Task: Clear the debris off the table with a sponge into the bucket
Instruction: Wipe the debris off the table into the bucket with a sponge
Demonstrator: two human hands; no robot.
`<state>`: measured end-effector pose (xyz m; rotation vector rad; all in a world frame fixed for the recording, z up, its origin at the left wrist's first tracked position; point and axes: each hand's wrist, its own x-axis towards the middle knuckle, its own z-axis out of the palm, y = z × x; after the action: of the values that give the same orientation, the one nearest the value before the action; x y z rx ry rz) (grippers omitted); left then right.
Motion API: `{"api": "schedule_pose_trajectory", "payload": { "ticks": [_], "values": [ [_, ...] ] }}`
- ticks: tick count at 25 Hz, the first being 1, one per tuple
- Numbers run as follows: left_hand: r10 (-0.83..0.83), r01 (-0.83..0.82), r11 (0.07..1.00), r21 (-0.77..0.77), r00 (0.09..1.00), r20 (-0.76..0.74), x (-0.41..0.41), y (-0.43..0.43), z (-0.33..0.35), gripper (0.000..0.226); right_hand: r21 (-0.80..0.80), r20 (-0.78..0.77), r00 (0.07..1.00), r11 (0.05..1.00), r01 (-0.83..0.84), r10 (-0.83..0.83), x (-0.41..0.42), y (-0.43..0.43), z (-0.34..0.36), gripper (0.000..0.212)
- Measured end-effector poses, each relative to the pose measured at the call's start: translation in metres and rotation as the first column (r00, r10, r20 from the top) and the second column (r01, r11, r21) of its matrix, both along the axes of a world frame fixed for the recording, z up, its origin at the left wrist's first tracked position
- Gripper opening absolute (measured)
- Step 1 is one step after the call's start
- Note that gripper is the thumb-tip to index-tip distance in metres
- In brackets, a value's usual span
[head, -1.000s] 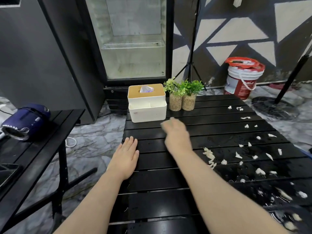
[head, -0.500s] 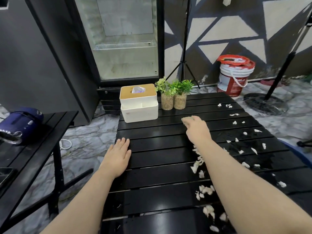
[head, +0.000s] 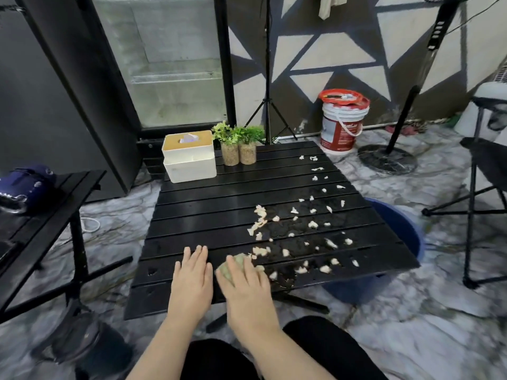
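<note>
Evidently little is done: debris (head: 310, 223) litters the desk's (head: 208, 204) right half, the bucket (head: 403, 229) waits on the floor beyond that edge, while the right hand (head: 247, 286) holds the sponge (head: 233, 266) near the front and the left hand (head: 192, 275) rests flat beside it.

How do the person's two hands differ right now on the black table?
The left hand lies flat on the slats with its fingers straight and holds nothing, while the right hand grips a green sponge beneath it. The left hand sits on clean slats, while the right hand is up against the white debris. Both rest side by side near the front edge of the table.
</note>
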<state>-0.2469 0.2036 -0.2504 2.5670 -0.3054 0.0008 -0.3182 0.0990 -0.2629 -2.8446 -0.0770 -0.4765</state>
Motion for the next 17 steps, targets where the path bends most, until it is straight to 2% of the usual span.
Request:
{"api": "schedule_pose_trajectory", "payload": {
  "ticks": [4, 7, 9, 11, 13, 15, 17],
  "values": [
    [-0.030, 0.024, 0.977, 0.211, 0.999, 0.024, 0.000, -0.020, -0.002, 0.056, -0.121, 0.032, 0.999, 0.992, 0.026, -0.022, 0.011, -0.062, -0.003, 0.049],
    [-0.025, 0.021, 0.969, 0.245, 1.000, 0.014, -0.003, -0.019, -0.003, 0.051, -0.134, -0.008, 0.992, 0.983, 0.122, -0.124, 0.027, -0.126, 0.002, 0.053],
    [-0.025, 0.019, 0.967, 0.254, 1.000, 0.020, -0.002, -0.020, -0.003, 0.051, -0.078, -0.002, 0.978, 0.975, 0.206, -0.207, 0.038, -0.161, 0.011, 0.051],
    [-0.019, 0.014, 0.964, 0.265, 1.000, 0.014, -0.002, -0.021, -0.005, 0.051, 0.050, 0.111, 0.958, 0.964, 0.261, -0.265, 0.044, -0.167, 0.022, 0.047],
    [-0.011, 0.007, 0.963, 0.270, 1.000, 0.014, 0.000, -0.020, -0.008, 0.051, 0.041, 0.231, 0.954, 0.982, 0.186, -0.191, 0.038, -0.138, 0.027, 0.047],
    [-0.011, 0.008, 0.964, 0.266, 1.000, 0.013, 0.001, -0.020, -0.009, 0.051, -0.050, 0.232, 0.972, 0.999, -0.016, 0.027, 0.023, -0.098, 0.013, 0.046],
    [-0.013, 0.009, 0.964, 0.267, 1.000, 0.013, 0.001, -0.020, -0.010, 0.051, -0.155, 0.195, 0.962, 0.974, -0.163, 0.192, 0.006, -0.080, -0.006, 0.047]
  ]
}}
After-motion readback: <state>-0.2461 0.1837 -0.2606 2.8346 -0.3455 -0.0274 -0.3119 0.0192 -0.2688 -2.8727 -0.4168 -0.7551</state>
